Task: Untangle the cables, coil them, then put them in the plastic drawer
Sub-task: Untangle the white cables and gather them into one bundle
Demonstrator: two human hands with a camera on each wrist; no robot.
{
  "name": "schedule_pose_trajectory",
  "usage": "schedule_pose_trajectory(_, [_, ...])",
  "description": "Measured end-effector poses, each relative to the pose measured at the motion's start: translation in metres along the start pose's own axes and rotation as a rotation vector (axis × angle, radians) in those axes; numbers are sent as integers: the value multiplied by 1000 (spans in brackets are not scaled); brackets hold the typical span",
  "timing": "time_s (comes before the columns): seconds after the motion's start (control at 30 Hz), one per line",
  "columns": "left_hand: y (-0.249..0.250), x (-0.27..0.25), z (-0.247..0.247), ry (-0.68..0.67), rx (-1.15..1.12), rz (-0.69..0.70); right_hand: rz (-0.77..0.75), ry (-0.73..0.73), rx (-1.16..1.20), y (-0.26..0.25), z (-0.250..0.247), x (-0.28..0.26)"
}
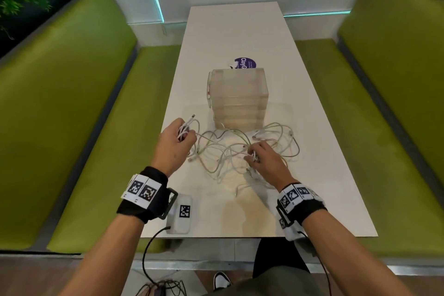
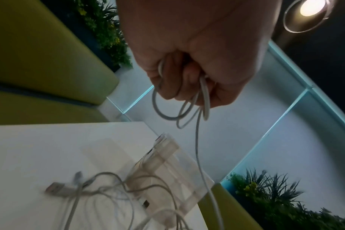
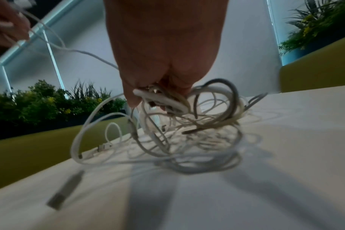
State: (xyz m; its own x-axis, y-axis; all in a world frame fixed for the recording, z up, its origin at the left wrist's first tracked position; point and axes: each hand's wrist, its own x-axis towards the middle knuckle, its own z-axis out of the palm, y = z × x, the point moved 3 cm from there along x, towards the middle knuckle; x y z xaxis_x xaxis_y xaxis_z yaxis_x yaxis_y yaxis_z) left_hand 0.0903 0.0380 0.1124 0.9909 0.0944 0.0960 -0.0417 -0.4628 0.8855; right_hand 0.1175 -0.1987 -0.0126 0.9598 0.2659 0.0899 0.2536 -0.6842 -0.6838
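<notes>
A tangle of white cables [image 1: 230, 149] lies on the white table [image 1: 240, 31] in front of a translucent plastic drawer unit [image 1: 236, 96]. My left hand [image 1: 176, 138] is raised at the table's left edge and grips a few coiled loops of one white cable [image 2: 187, 112]; its loose strand runs down into the tangle. My right hand [image 1: 260, 157] sits on the right side of the pile and pinches a bunch of cable strands [image 3: 163, 101] between thumb and fingers. The drawers look shut.
Green benches [image 1: 72, 103] flank the table on both sides. A purple round sticker [image 1: 245, 63] lies behind the drawer unit. A loose USB plug [image 3: 65, 191] rests on the table near the right hand. A white wall closes the far end.
</notes>
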Motion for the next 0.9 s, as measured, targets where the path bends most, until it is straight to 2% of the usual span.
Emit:
schedule_pose_trajectory(0.13, [-15,-10,18,-62,30,-53,5,-55,15,-9,5,2])
schedule_pose_trajectory(0.2, [-15,-11,17,36,-21,-65,42,-103,7,-5,6,0])
schedule_pose_trajectory(0.3, [-17,-7,0,213,-97,-65,68,-87,6,6,2,-6])
schedule_pose_trajectory(0.43, [-23,-7,-14,269,-71,-69,-15,-20,54,-2,-5,-10])
schedule_pose_trajectory(0.53, [-36,-5,-22,358,-67,-143,-121,-58,160,-21,-7,-16])
schedule_pose_trajectory(0.6, [-42,-4,-24,375,-74,-170,-141,-93,198,-28,-9,-20])
schedule_pose_trajectory(0.7, [-44,-3,-26,395,-67,-183,-120,-131,225,-27,-10,-22])
schedule_pose_trajectory(0.8, [-45,-4,-32,458,-61,-189,-106,-105,163,-18,-10,-18])
schedule_pose_trajectory(0.9, [-35,-5,-41,455,-76,-170,37,-57,66,1,-13,-13])
